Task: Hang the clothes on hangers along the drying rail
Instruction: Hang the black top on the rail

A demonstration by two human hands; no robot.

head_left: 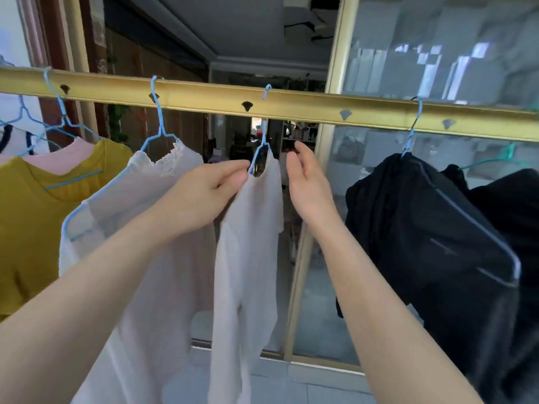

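Your left hand [204, 191] pinched the collar of the white garment [248, 243] at its left edge, where the cloth met the wire of the blue hanger [264, 135], whose hook was already over the drying rail [320, 107]. The garment hung long and straight down from that hook, between the frilled blouse [151, 228] on the left and the black garment [423, 228] well to the right. Your right hand [306, 182] was spread and holding nothing just right of the neckline, so the untouched right shoulder lay immediately left of it and was probably that hand's to settle.
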